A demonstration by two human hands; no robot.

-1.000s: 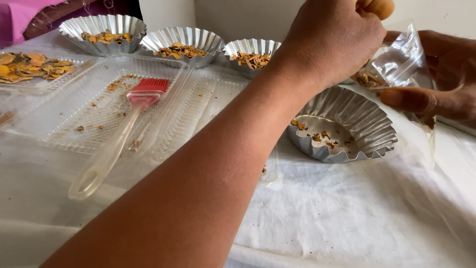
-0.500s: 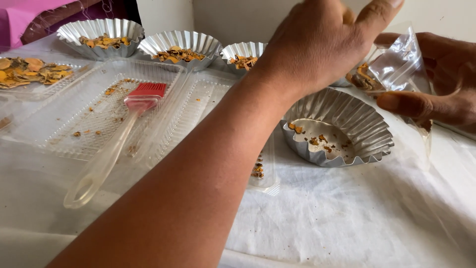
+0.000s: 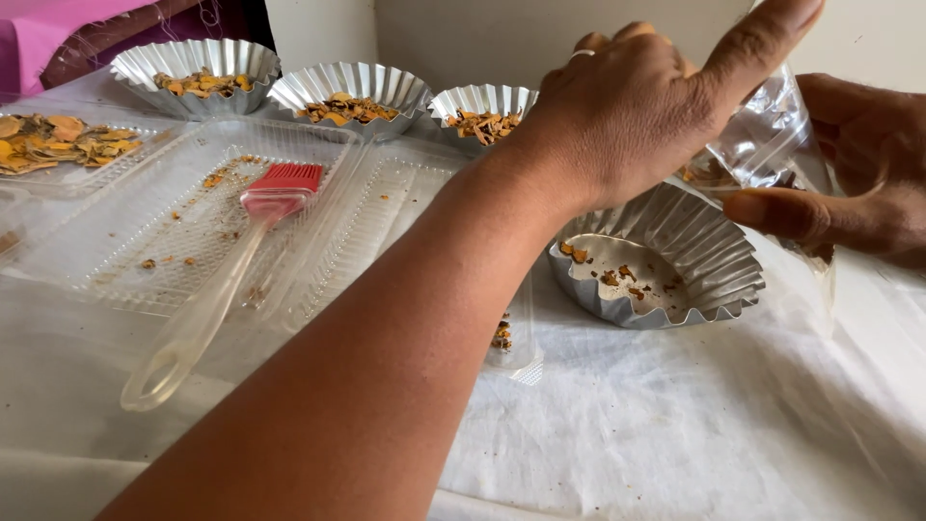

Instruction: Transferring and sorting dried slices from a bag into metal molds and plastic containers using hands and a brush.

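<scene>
Head view: you look down on a tabletop (image 3: pixel 675 434) under a white cloth, both your hands raised at the upper right.
Done so far: three fluted foil cups (image 3: pixel 349 92) along the back edge each hold a heap of orange-brown dried pieces.
In hand now: a fourth fluted foil cup (image 3: pixel 666 260), nearest your hands, holds only a few crumbs on its floor.
Left to do, as a judgement: this cup looks barely filled beside the other three; some pieces appear to remain in the bag.
Clear plastic bag (image 3: pixel 767 145): held up just above the near cup, tilted, with orange bits showing inside near its lower edge.
Right hand (image 3: pixel 854 193): closed on the bag, thumb pressed across its front.
Left hand (image 3: pixel 641 111): your arm crosses the frame from lower left; the fingers are curled over the bag's near side and the forefinger points up. I cannot tell whether it grips the bag or only touches it.
Elsewhere: a red silicone brush (image 3: pixel 217 280) with a clear handle lies on clear plastic trays (image 3: pixel 145 241) dotted with crumbs, at left.
</scene>
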